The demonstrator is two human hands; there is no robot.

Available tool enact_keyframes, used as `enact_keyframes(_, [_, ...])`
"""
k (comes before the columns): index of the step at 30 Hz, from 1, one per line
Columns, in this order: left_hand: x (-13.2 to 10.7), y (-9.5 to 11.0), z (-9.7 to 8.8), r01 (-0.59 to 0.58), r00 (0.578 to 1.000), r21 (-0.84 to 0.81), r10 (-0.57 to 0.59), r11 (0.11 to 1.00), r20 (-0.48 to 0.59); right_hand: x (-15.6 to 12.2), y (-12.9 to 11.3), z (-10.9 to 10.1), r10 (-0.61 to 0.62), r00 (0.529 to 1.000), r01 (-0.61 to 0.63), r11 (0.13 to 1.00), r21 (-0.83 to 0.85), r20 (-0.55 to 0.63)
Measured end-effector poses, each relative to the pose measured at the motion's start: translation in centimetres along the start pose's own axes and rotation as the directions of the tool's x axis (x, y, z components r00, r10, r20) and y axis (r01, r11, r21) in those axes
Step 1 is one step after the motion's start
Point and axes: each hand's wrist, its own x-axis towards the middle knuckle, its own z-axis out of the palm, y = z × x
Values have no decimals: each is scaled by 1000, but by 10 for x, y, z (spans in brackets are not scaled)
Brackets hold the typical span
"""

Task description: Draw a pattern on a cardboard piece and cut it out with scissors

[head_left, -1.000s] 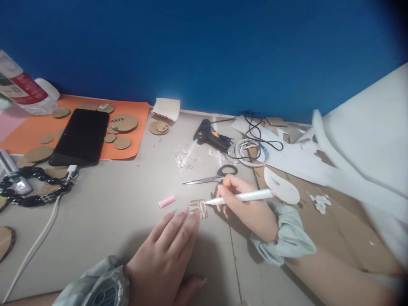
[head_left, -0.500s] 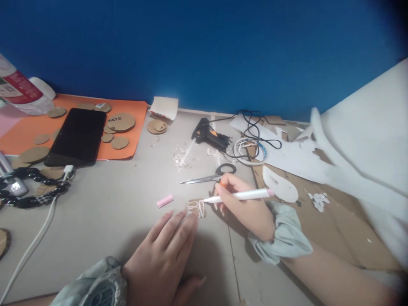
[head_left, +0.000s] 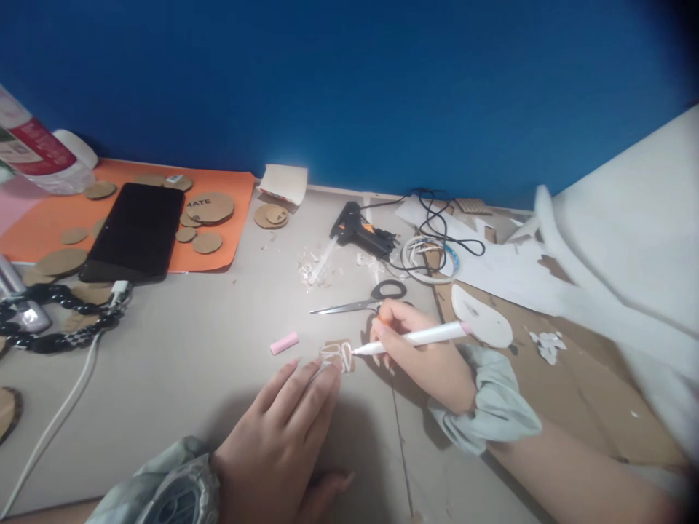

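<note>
My right hand (head_left: 409, 342) is closed around a white marker (head_left: 431, 335) with a pink end. The marker's tip is at the right edge of a small brown cardboard piece (head_left: 349, 358) that bears pale loop-shaped lines. Flat on the table lies my left hand (head_left: 284, 418), fingers stretched out, its fingertips over the near left part of that piece. A pink marker cap (head_left: 285, 343) rests just beyond the left fingers. Beyond my right hand are scissors (head_left: 344, 308) with a dark handle, partly hidden by the fingers.
A black glue gun (head_left: 360, 231) with its cord lies at the back, beside a tape roll (head_left: 455, 260). A phone (head_left: 136, 233) and cardboard discs (head_left: 210, 207) are on orange paper (head_left: 240, 191). At right, a white cut-out (head_left: 480, 316) lies on brown cardboard (head_left: 579, 393).
The marker tip has moved slightly right and down, from the drawn loop to the cardboard piece's edge. My left hand stays in place. The whole view has shifted slightly.
</note>
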Motion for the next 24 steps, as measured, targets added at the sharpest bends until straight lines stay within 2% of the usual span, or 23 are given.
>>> enact_keyframes(10, [-1,0,0,-1,1000,-9,1,1000,6,-1,0,-2,-23,999,25,998,-50,29])
enact_keyframes(14, [-1,2,0,40,999,-31,-40,999,8,-1,-1,-3,-58,996,66,991,-113,73])
enact_keyframes(24, [-1,3,-1,39,999,-32,-38,999,13,-2,-4,-2,-114,991,125,973,-192,66])
